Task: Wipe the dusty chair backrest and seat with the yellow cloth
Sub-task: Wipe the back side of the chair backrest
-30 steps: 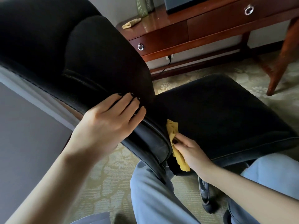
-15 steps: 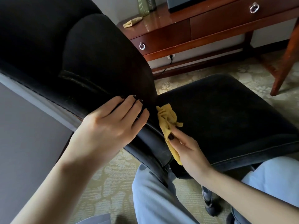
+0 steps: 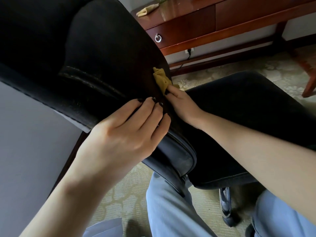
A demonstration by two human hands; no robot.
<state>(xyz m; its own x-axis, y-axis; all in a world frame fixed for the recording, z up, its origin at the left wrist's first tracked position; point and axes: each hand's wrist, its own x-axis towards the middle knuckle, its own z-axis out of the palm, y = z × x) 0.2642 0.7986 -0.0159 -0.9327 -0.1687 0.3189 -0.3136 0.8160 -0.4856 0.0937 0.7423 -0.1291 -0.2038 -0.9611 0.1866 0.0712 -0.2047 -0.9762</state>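
The yellow cloth (image 3: pixel 160 79), centre frame, looks soft and limp, best held bunched. The right grip (image 3: pixel 181 103) pinches its lower end against the backrest (image 3: pixel 102 57). The left grip (image 3: pixel 130 134) lies flat, fingers straight, on the backrest's edge.

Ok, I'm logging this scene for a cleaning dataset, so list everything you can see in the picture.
backrest: one, black, upper left
seat: one, black, right of centre
yellow cloth: one, yellow, bunched against the backrest
folded cloth: one, pale yellow, on the desk
desk: one, red-brown wood, top right
ring pull: one, silver, on a desk drawer
wall socket: one, white, black plug in it, under the desk
carpet: one, patterned beige, floor
chair base: one, black, under the seat
trouser legs: two, light blue, bottom
left-hand grip: one, fingers laid on the backrest's edge
right-hand grip: one, pinches the yellow cloth
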